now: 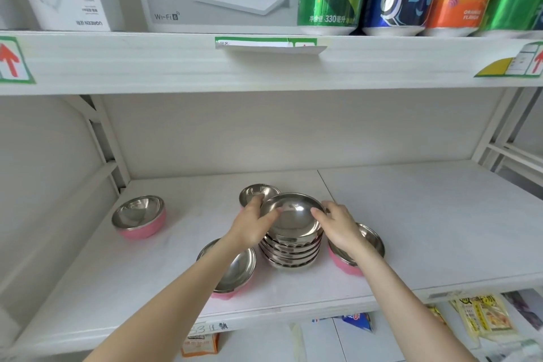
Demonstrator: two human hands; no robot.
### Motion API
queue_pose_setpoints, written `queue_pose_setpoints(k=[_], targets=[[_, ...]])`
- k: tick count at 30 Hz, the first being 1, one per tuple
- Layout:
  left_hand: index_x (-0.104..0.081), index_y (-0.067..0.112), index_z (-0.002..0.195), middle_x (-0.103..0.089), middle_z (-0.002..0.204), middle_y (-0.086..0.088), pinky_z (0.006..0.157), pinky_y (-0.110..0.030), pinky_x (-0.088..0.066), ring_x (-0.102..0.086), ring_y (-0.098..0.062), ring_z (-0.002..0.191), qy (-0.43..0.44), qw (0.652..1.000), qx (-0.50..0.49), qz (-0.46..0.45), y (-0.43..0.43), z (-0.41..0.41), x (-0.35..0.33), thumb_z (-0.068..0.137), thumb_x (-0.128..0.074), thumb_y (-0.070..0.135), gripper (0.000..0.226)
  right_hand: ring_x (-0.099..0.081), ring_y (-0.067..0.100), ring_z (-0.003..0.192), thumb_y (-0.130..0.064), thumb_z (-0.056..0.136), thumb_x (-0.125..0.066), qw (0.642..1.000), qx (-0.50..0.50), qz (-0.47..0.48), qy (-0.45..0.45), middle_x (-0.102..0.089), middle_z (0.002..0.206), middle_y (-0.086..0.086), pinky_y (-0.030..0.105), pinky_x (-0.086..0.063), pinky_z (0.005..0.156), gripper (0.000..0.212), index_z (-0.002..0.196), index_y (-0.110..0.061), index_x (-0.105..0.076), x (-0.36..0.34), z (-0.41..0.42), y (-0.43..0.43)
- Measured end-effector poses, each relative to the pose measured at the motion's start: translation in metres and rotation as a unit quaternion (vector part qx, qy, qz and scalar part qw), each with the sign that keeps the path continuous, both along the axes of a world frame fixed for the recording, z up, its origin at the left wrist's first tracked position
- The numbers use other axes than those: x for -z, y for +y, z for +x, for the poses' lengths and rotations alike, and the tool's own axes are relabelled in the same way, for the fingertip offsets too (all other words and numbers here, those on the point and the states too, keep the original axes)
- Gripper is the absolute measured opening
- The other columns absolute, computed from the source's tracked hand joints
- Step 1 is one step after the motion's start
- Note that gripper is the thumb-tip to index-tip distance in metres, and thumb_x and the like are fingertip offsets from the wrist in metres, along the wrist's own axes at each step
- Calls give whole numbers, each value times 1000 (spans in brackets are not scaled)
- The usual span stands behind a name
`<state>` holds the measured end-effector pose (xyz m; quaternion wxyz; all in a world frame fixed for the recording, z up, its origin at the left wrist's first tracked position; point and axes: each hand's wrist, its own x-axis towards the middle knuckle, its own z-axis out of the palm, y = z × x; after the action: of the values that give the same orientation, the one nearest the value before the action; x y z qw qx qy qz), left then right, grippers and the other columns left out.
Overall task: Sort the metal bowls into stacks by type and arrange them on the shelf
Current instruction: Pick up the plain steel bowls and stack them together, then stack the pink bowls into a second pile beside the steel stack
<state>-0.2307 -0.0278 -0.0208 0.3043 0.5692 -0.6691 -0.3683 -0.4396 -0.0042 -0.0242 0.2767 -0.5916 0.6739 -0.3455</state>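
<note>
Far left on the white shelf (411, 214), a lone pink-sided bowl (138, 217) — well apart from the rest. Left hand (252, 228) and right hand (338, 225) clasped around the top bowl's (293, 216) rim atop the all-steel stack (291, 250), pink-sided bowls close beside. Bare shelf beyond — rightward.

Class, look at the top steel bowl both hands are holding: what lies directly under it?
Under the top steel bowl sits a stack of plain steel bowls, nested rim over rim on the shelf. The left hand and right hand cover parts of it; the bowls' insides are hidden.
</note>
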Motion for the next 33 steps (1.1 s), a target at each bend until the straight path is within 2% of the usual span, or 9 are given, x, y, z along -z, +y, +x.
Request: queue_pose_setpoints(k=[2,4,8,12,15,18,22,27,33], targets=[[-30,18,147,-45,145,-7,103,-40,-41,-47,-27,126,-30,999,5,-27,4,5,0,88,-54,55,74,-47,31,128,-38,94,-52,999,23,-10,36,-47,136,17,34,-35,102,51,135,-9,-48,-2,2,6],[-28,17,148,-44,145,-7,99,-29,-35,-47,-22,126,-84,994,11,-69,10,11,-2,89,-52,54,73,-45,31,129,-41,93,-52,997,26,-43,60,-43,140,14,35,-34,105,55,140,-12,-42,-6,4,14],[-25,22,147,-42,142,-6,91,-39,-44,-59,-28,107,-180,975,6,-128,27,29,-11,90,-47,57,70,-45,31,128,-46,93,-49,977,11,-104,185,-45,140,10,40,-36,103,59,142,-15,-38,-17,16,31],[-19,22,149,-33,150,-1,85,-43,-48,-47,-32,122,-302,934,-19,-189,45,53,-20,92,-42,58,72,-41,27,130,-53,92,-42,934,10,-155,322,-46,143,6,44,-37,101,64,144,-17,-33,-24,36,49],[-17,21,150,-28,154,-2,91,-45,-46,-39,-30,129,-374,900,-36,-221,57,77,-23,91,-37,60,74,-38,28,135,-54,91,-41,908,6,-185,377,-46,145,10,44,-33,104,67,144,-15,-34,-25,59,60],[-19,20,149,-27,156,-5,100,-46,-39,-34,-29,134,-422,869,-47,-256,70,110,-24,90,-36,63,75,-37,30,137,-54,89,-42,894,2,-207,398,-46,146,13,48,-29,110,67,143,-14,-37,-26,91,70],[-21,18,149,-28,156,-9,105,-46,-34,-28,-31,139,-476,832,-52,-279,87,160,-24,90,-36,63,76,-31,31,142,-55,88,-40,892,-4,-210,400,-42,150,14,53,-24,113,72,146,-13,-34,-19,141,79],[-38,13,144,-39,149,-13,101,-48,-39,-38,-34,134,-491,819,-63,-290,104,223,-20,86,-51,57,74,-34,31,141,-54,86,-46,894,-16,-205,399,-45,148,16,53,-24,113,72,143,-12,-40,-5,206,82],[-34,16,145,-37,149,-13,103,-50,-35,-34,-33,136,-515,813,-82,-258,99,281,-8,86,-49,56,73,-33,30,142,-54,88,-46,897,-51,-194,393,-41,150,17,53,-22,114,71,145,-13,-36,9,266,65]])
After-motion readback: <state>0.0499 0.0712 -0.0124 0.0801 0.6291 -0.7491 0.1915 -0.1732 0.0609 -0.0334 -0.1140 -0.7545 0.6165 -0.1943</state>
